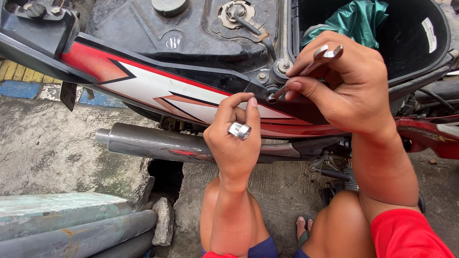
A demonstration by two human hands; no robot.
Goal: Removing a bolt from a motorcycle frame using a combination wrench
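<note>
1. Right hand, upper right of the frame, clenches around a slim steel wrench.
2. Left hand, at centre, curls loosely, fingertips on the red-and-white panel.
3. The wrench looks stiff, light and slick; gripping its far end likely gives leverage.

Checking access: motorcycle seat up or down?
Up or removed. The underseat storage tub and the fuel tank top lie exposed, no seat covering them.

Cracked concrete floor, grey pipes, perhaps a loose stone
</note>
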